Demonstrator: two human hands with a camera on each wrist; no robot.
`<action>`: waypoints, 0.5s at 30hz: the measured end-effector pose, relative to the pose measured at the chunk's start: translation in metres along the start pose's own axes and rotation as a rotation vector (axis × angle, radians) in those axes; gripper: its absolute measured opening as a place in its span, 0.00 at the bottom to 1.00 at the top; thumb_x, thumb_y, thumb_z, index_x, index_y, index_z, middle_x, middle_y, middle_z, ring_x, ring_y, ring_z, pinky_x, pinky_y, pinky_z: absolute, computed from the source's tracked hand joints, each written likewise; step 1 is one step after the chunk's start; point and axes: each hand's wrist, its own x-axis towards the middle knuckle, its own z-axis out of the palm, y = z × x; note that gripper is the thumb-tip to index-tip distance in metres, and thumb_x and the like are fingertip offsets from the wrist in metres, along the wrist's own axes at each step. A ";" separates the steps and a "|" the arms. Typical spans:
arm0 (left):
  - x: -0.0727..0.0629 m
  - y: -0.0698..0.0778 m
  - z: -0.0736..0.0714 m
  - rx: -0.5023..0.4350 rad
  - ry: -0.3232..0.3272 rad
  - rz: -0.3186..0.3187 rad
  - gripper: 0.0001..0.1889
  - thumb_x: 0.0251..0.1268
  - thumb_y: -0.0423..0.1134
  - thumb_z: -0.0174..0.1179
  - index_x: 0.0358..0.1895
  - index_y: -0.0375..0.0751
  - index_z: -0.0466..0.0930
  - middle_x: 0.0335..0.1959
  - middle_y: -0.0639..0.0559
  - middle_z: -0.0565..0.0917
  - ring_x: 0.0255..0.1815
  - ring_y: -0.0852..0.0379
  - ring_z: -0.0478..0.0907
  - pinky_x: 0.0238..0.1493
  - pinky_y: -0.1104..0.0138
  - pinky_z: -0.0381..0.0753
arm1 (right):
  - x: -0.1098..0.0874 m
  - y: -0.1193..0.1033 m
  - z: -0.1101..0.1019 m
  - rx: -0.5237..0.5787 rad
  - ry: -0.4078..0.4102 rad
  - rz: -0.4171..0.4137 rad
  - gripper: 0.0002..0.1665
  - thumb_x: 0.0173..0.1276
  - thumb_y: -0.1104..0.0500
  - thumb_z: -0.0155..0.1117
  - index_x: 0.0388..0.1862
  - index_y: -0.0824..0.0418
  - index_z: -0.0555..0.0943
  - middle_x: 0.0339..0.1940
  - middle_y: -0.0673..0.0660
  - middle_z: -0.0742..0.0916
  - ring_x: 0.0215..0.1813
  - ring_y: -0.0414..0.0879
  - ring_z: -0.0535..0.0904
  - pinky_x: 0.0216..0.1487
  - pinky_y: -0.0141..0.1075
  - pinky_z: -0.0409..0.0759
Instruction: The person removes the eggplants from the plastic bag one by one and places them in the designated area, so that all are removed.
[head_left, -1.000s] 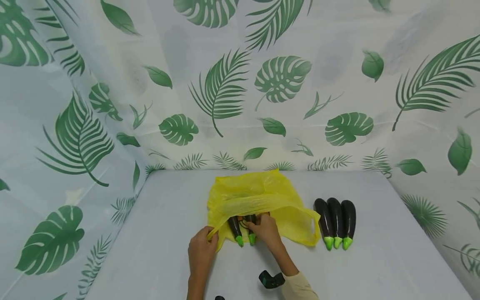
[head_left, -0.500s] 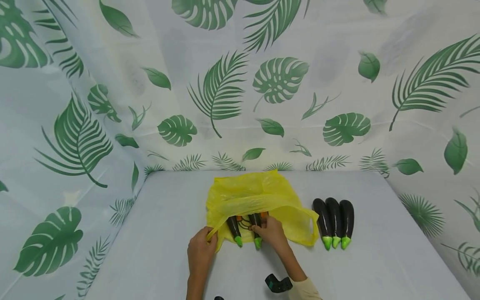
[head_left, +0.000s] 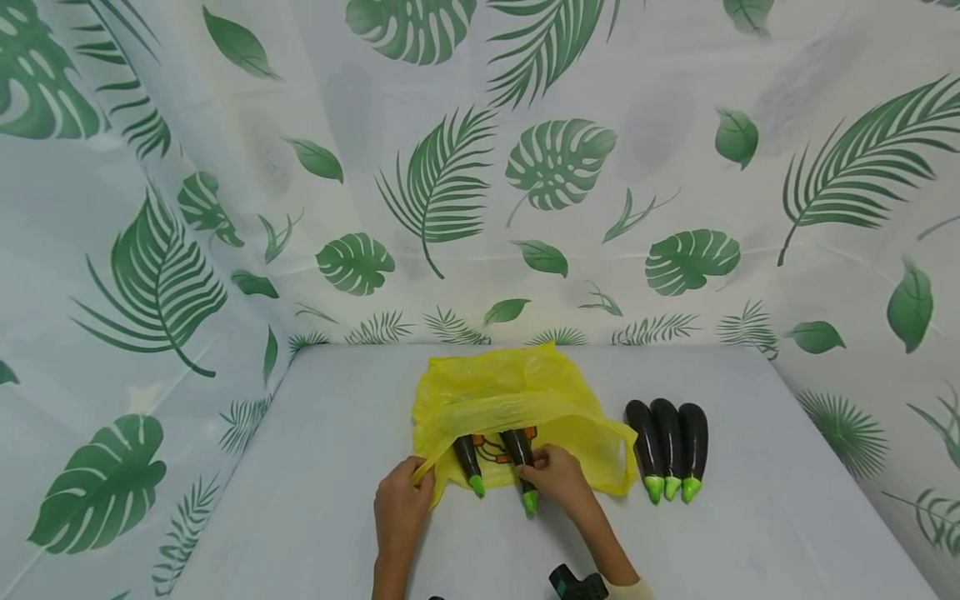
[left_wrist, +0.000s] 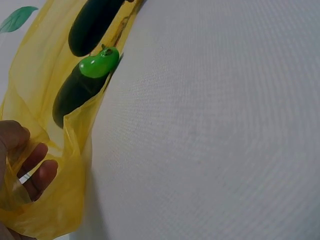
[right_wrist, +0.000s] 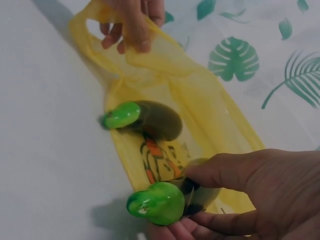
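Observation:
A yellow plastic bag [head_left: 491,379] lies on the table with its mouth toward me. My left hand [head_left: 402,500] pinches the bag's left handle and holds the mouth up. In my right hand [head_left: 558,482] is a dark eggplant [head_left: 517,447] with a green cap, gripped between thumb and fingers; its capped end sticks out past the bag's mouth and its far end is hidden under the upper layer. Another eggplant [right_wrist: 155,120] lies inside to its left, green cap nearest me, its far end covered. Between the two, an orange and black print shows on the bag.
Three eggplants [head_left: 666,450] lie side by side to the right of the bag, green caps toward me. A white cloth covers the table [head_left: 322,433]. Leaf-patterned curtains [head_left: 570,275] stand behind and at both sides.
My right hand has drawn its eggplant toward me and to the right, so more of it shows outside the bag. The left hand stays at the handle.

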 end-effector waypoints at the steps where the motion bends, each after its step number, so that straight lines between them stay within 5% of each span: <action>1: 0.000 0.000 0.000 0.000 0.001 0.001 0.02 0.54 0.33 0.67 0.29 0.41 0.84 0.19 0.57 0.78 0.21 0.64 0.68 0.25 0.70 0.71 | -0.001 0.001 -0.001 0.002 -0.007 0.008 0.25 0.58 0.56 0.72 0.47 0.73 0.79 0.37 0.61 0.84 0.37 0.48 0.79 0.32 0.37 0.79; 15: -0.002 0.000 0.003 0.007 0.001 0.002 0.02 0.54 0.34 0.67 0.30 0.41 0.84 0.20 0.57 0.79 0.21 0.64 0.68 0.25 0.70 0.72 | -0.020 0.007 -0.016 0.086 -0.154 0.079 0.23 0.57 0.59 0.72 0.48 0.71 0.79 0.37 0.58 0.83 0.35 0.45 0.80 0.31 0.39 0.82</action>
